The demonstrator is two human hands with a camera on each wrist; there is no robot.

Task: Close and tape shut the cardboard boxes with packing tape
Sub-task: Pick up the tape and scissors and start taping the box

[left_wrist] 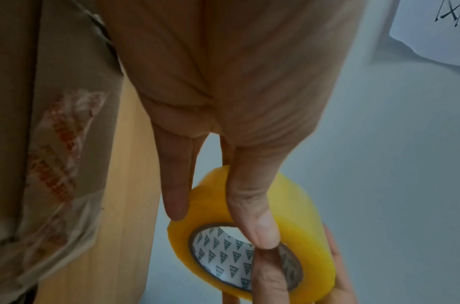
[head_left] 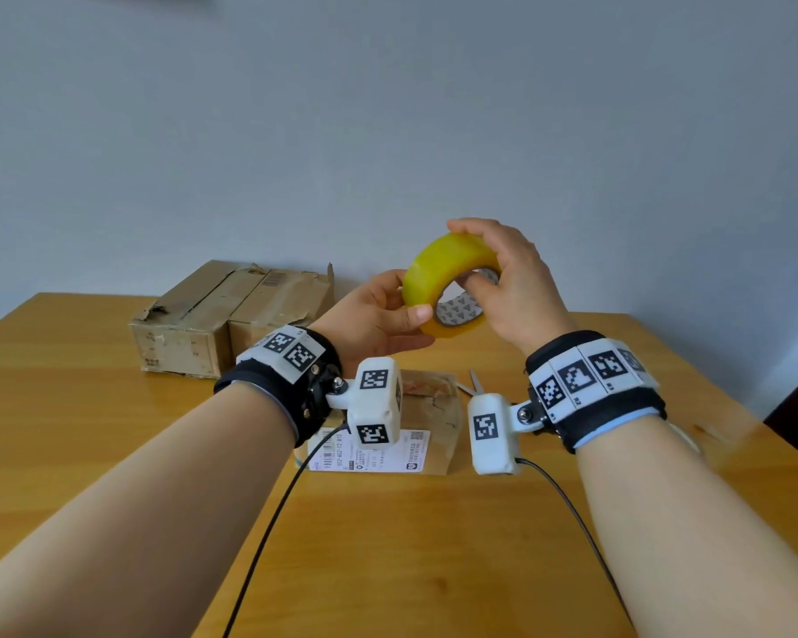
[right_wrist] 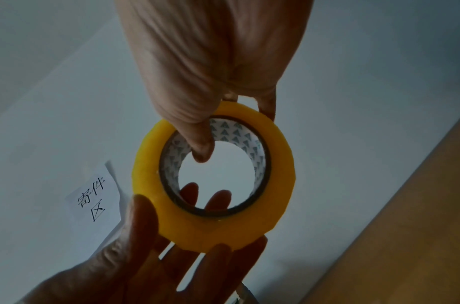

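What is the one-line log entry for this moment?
left hand: holds tape roll | right hand: holds it | box: untaped

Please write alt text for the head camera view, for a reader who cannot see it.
Two hands hold a yellow roll of tape above a wooden table: the left hand grips its lower edge, the right hand its top, thumb through the core. Beneath the wrists sits a small labelled box, with a larger worn box behind, near the wall.
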